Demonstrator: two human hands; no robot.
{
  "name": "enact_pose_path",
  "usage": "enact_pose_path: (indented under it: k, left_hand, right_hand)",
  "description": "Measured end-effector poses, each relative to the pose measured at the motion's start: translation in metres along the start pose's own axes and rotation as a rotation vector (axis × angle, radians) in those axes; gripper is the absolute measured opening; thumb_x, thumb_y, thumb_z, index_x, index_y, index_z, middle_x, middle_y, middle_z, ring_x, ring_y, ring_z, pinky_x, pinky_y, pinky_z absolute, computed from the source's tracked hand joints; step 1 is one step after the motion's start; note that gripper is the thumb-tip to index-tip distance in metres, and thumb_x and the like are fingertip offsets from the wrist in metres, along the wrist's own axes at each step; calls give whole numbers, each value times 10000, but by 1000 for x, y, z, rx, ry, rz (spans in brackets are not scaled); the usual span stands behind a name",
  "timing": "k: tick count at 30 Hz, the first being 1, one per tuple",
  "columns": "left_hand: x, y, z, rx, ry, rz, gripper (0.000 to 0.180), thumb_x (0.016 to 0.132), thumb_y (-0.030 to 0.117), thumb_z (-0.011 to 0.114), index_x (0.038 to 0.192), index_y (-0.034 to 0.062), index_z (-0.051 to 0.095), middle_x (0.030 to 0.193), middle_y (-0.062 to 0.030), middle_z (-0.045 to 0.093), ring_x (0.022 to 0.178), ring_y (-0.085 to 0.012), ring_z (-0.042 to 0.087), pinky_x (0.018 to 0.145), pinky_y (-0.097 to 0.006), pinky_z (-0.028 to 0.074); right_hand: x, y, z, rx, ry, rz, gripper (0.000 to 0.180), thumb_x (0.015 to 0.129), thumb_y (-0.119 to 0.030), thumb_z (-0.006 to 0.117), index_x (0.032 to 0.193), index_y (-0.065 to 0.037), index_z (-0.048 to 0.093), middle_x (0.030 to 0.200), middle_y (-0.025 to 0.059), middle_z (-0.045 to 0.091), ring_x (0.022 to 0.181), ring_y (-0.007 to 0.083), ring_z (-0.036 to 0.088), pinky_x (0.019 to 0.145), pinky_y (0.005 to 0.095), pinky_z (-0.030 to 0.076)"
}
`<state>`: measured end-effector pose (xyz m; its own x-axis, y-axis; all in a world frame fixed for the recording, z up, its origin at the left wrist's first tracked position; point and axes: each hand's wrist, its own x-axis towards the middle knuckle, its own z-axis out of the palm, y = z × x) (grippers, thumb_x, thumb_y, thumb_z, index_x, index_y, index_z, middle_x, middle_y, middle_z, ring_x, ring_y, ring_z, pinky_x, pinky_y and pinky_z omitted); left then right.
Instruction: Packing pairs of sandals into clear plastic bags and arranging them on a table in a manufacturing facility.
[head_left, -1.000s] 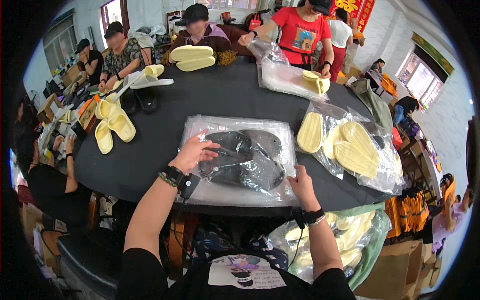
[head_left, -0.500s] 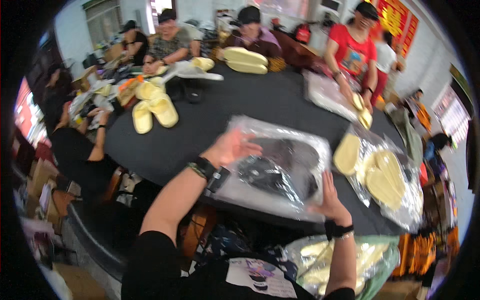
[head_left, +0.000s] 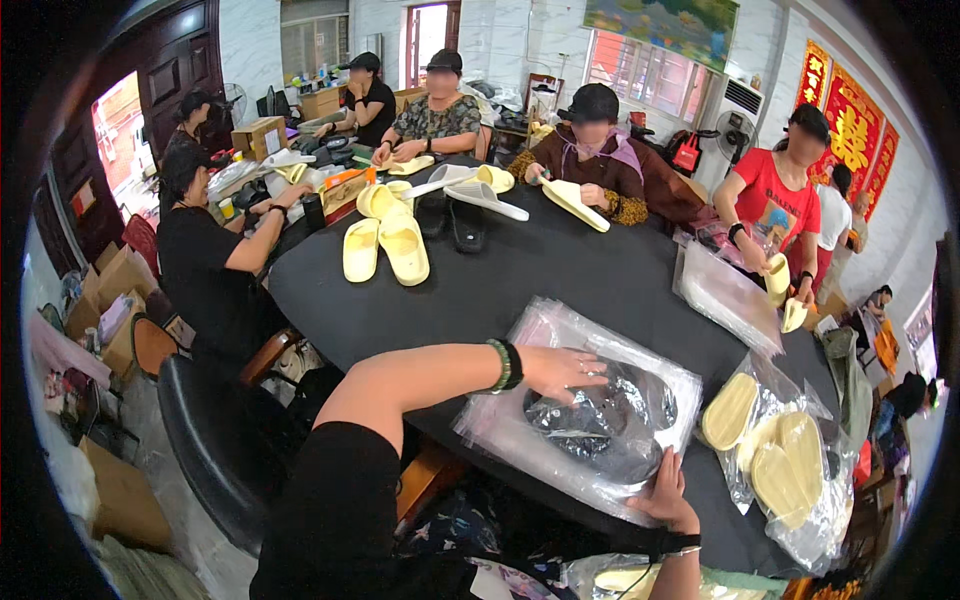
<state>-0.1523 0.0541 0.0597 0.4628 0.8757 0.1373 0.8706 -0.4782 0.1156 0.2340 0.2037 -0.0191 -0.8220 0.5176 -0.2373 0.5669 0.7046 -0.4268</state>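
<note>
A pair of black slippers (head_left: 605,408) in a clear plastic bag lies on a stack of clear plastic bags (head_left: 490,425) at the table's near edge. My left hand (head_left: 565,373) rests on the upper left of the bagged slippers, fingers stretched out and pressing the film. At the near right edge of the stack is my right hand (head_left: 668,495), its fingers extended over the plastic and its thumb apart. Just right of it lie pale yellow slippers (head_left: 785,470) in clear bags.
Loose yellow slippers (head_left: 408,250) and black slippers (head_left: 468,225) sit across the black table (head_left: 560,270). Several people work around it; one in red (head_left: 785,200) handles yellow slippers beside another bag stack (head_left: 725,295). A black chair (head_left: 215,450) stands at my left.
My left hand has come down onto the bagged slippers and reaches farther across them. My right hand has slid toward the stack's near right edge. The view has tilted up, showing more of the room.
</note>
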Motion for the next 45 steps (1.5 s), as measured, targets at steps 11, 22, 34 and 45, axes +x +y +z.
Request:
enact_pose_path:
  k: [11, 22, 34, 45]
  left_hand:
    - [106, -1, 63, -176, -3, -75, 726, 751, 609, 674, 1183, 29, 616, 1317, -251, 515, 1342, -487, 329, 1144, -579, 218]
    - [85, 12, 69, 33, 387, -40, 217, 601, 266, 689, 659, 56, 695, 720, -164, 622, 734, -379, 608, 606, -456, 506]
    - [-136, -49, -9, 320, 289, -500, 176, 593, 168, 664, 733, 66, 694, 898, -124, 615, 1001, -355, 557, 747, -485, 473]
    - [-89, 42, -158, 472, 681, -804, 102, 668, 48, 616, 743, -20, 613, 880, -204, 553, 913, -413, 541, 778, -493, 452]
  right_hand:
    - [-4, 20, 7, -35, 14, 35, 1637, 443, -801, 769, 1490, 67, -141, 1592, 274, -68, 1473, 434, -114, 1154, 561, 8]
    - [0, 12, 14, -80, 18, 22, 1617, 449, -797, 771, 1483, 116, -73, 1571, 333, -6, 1474, 451, -49, 1177, 521, 35]
    - [8, -10, -1, 37, 54, 65, 1208, 763, -670, 639, 1530, 35, 29, 1613, 233, 30, 1504, 355, -24, 1176, 502, 52]
    - [-2, -35, -1, -157, 64, 86, 1405, 607, -816, 674, 1536, 19, 32, 1618, 212, 24, 1504, 341, -37, 1181, 504, 40]
